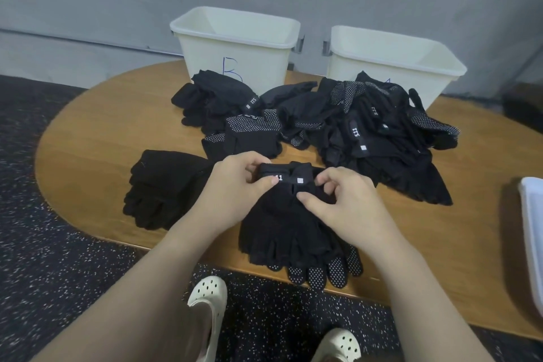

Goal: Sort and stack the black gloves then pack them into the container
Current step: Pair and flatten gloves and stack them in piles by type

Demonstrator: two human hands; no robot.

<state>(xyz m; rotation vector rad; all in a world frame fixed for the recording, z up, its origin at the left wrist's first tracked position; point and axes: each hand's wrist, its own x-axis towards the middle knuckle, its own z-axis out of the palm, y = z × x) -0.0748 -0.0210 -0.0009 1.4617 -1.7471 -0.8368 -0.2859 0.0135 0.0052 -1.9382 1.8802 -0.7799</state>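
At six o'clock, nearest to the camera, two cream clogs [207, 297] stood on the dark speckled floor [58, 258], under the near edge of the wooden table [97, 132].

On that near edge lay a small stack of black gloves [296, 232], its fingertips with white dots hanging a little over the rim toward the person. The left hand [235, 188] pinched the cuff of the top glove at its left end, thumb over a white printed label. The right hand [340, 200] pinched the same cuff at its right end, with curled fingers and the thumb pressed on the fabric. Both hands were close together, just apart.

At nine o'clock from the hands, a second flat stack of gloves [164, 188] lay on the table, touching the left wrist area.

Farther, from twelve to two o'clock, there was a loose unsorted pile of gloves [338, 123], some with the dotted palm up.

Behind the pile stood two white containers. The container marked B [235, 47] was at eleven o'clock, and the other container [393, 67] was at one o'clock; the pile touched their fronts. I could not tell what was inside them.

At three o'clock, a white tray edge [531, 232] showed at the border.
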